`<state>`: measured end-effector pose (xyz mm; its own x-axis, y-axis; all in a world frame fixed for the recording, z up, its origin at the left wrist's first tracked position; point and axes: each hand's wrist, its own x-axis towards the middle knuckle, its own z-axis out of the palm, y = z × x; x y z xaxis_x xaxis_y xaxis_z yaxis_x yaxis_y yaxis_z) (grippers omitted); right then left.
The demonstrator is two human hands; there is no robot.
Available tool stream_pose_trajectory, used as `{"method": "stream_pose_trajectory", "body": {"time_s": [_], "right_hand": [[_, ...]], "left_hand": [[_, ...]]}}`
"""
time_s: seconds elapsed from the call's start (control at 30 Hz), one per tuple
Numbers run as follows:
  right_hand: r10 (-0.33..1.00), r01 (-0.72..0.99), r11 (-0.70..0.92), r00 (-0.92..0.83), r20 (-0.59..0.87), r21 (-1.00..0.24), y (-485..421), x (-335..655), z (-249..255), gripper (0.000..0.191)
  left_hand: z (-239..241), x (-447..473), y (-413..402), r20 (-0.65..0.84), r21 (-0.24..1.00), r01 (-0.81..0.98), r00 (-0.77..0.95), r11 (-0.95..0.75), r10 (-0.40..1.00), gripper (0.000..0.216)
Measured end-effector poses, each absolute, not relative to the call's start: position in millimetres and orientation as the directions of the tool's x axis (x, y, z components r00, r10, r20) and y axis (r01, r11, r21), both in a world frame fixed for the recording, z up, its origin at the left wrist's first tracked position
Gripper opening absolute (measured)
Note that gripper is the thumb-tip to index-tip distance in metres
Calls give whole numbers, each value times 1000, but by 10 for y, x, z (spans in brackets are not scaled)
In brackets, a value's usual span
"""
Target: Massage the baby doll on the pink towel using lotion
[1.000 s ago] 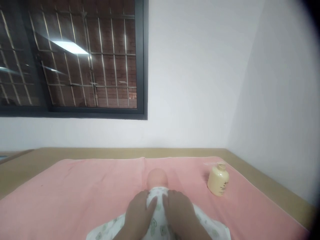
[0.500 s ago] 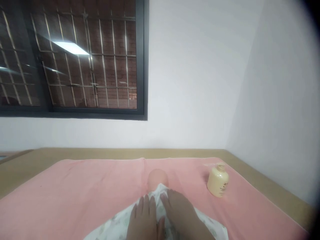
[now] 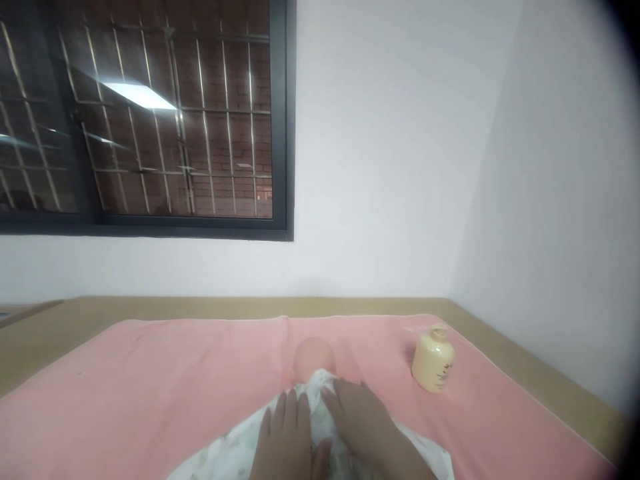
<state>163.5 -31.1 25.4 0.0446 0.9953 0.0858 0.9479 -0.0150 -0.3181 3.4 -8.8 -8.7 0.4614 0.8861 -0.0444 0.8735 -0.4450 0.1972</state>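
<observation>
Low in the view, a doll's round, bald head [image 3: 313, 355] lies on a pink towel [image 3: 175, 380]. A white cloth with a faint green print [image 3: 220, 457] covers what lies below the head and hides it. My left hand [image 3: 286, 437] rests flat on the cloth, its fingers extended towards the head and its thumb off to the right. Beside it, my right hand [image 3: 367, 420] lies over the cloth's right part, thumb side towards the middle. Its fingertips are partly out of sight, and neither hand visibly grips anything.
A cream pump bottle [image 3: 433, 360] stands on the towel to the right. Beneath the towel is a tan padded surface [image 3: 350, 306], bordered by white walls [image 3: 390, 153]. A dark-framed window [image 3: 283, 133] with metal bars is at the upper left.
Both hands stay on the cloth, almost in the same place. The whole view has shifted very slightly.
</observation>
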Motion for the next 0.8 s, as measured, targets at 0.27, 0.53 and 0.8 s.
{"method": "stream_pose_trajectory", "body": {"time_s": [0.27,0.53,0.8], "right_hand": [[991,964,89,-62,117,-249,-439,1633,288,42],[993,931,84,-47,112,-355,-240,1747,214,61],[995,975,78,-63,79,-209,-522,1516,517,49]], "left_hand": [[162,39,-92,70,324,835,449,-446,891,63],[-138,31,-140,55,243,848,472,-470,880,72],[228,11,-44,30,373,835,424,-404,905,60]]}}
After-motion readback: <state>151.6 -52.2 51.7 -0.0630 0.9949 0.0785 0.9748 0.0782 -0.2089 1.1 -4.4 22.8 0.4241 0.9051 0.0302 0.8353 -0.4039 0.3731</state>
